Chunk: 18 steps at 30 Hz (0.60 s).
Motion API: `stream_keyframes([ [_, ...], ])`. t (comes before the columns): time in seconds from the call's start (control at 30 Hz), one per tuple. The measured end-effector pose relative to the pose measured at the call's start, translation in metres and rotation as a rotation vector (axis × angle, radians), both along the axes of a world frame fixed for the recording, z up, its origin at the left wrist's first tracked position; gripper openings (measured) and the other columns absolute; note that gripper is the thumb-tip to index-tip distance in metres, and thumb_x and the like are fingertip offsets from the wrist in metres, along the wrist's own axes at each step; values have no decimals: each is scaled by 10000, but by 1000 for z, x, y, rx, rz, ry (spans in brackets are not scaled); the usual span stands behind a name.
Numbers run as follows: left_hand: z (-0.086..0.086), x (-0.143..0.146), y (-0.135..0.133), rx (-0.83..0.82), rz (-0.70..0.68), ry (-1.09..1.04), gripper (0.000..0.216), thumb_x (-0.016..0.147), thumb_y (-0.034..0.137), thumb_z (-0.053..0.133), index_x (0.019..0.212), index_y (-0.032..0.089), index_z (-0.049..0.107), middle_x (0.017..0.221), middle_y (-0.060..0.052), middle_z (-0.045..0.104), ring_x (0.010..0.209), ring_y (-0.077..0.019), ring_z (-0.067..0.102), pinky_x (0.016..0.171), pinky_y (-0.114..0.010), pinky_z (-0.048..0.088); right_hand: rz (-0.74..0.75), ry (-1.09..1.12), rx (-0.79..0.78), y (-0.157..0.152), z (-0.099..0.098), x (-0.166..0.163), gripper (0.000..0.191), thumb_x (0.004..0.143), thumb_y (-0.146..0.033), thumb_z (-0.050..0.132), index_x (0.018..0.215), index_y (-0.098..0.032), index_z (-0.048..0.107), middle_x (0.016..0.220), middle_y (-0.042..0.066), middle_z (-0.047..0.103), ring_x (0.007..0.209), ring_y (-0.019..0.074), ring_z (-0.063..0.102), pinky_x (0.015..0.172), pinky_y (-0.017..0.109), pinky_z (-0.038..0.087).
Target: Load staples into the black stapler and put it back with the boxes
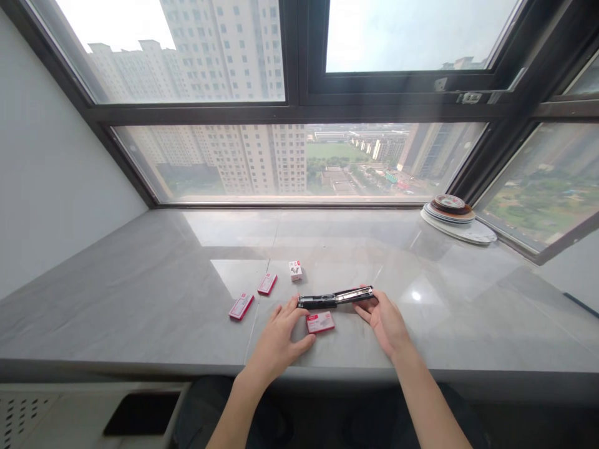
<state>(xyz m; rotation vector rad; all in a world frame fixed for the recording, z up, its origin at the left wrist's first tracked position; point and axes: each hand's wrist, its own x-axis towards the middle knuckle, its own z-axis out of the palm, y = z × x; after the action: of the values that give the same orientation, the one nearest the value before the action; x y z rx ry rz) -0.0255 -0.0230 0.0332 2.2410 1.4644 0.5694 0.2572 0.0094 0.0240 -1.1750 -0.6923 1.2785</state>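
Your long black metal stapler (336,297) is swung open flat, silver rail showing; your left hand (276,340) and right hand (384,319) pinch its 2 ends.

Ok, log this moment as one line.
left hand: touches end of long black metal stapler | right hand: grips its other end | small red cardboard box: between hands

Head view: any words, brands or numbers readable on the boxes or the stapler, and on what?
No text is readable.
Nearest red box: white label, print too small.
Left red box and middle red box: labels blurred.
White box: dark mark, unreadable.
Stapler: no lettering visible.
Round lid on plates: pattern blurred.
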Motion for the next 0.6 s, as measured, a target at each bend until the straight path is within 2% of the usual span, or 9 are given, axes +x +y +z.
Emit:
stream_keyframes([
  [0.03, 1, 1, -1, -10, 6, -20, 373, 933, 453, 639, 1297, 381, 609, 1674, 44, 310, 1547, -243, 311, 1280, -493, 261, 31, -70, -69, -6, -2, 11, 366, 947, -541, 528, 1091, -225, 644, 1110, 114, 750, 833, 230, 748, 670, 349, 618],
  [0.1, 2, 3, -2, -24, 20, -52, 313, 934, 434, 635, 1242, 378, 626, 1663, 55, 332, 1547, -236, 312, 1284, -500, 251, 120, -237, -182, -17, -3, 22, 441, 933, -625, 548, 1076, -217, 639, 880, 78, 746, 528, 169, 662, 440, 270, 510],
  [0.2, 0, 5, -1, -25, 44, -76, 290, 915, 411, 659, 1202, 366, 650, 1653, 48, 356, 1546, -243, 314, 1289, -510, 235, 356, -373, -229, -28, 2, 7, 498, 920, -685, 541, 1001, -202, 628, 666, 17, 675, 337, 110, 493, 307, 211, 295],
  [0.27, -2, 5, 0, -21, 45, -82, 308, 901, 407, 677, 1206, 359, 661, 1654, 36, 357, 1544, -253, 318, 1288, -516, 231, 526, -384, -182, -30, 4, -16, 488, 934, -675, 525, 934, -196, 618, 634, 3, 660, 310, 83, 426, 308, 199, 224],
  [0.33, -5, 4, 2, -16, 37, -83, 337, 893, 408, 694, 1225, 357, 662, 1656, 25, 355, 1539, -254, 330, 1285, -512, 236, 603, -418, -128, -28, 2, -38, 458, 945, -639, 530, 888, -192, 610, 586, -18, 625, 311, 69, 371, 328, 199, 186],
  [0.43, -5, 1, 2, -14, 24, -84, 357, 892, 413, 710, 1241, 364, 652, 1658, 24, 354, 1531, -242, 347, 1282, -493, 249, 546, -534, -79, -21, -5, -52, 373, 938, -537, 587, 833, -179, 609, 528, -37, 561, 383, 77, 389, 392, 204, 236],
  [0.53, -4, -1, 1, -4, 10, -83, 294, 914, 406, 687, 1203, 362, 648, 1651, 38, 367, 1530, -226, 350, 1281, -474, 260, 526, -655, -97, -18, -8, -43, 335, 943, -479, 581, 802, -176, 613, 523, -25, 561, 443, 99, 430, 453, 225, 287],
  [0.6, -3, 1, -1, 20, 5, -75, 265, 923, 388, 671, 1184, 350, 638, 1650, 38, 370, 1535, -220, 339, 1282, -468, 260, 500, -771, -106, -20, -3, -33, 322, 936, -481, 587, 812, -186, 614, 526, -20, 571, 462, 119, 457, 475, 242, 297],
])
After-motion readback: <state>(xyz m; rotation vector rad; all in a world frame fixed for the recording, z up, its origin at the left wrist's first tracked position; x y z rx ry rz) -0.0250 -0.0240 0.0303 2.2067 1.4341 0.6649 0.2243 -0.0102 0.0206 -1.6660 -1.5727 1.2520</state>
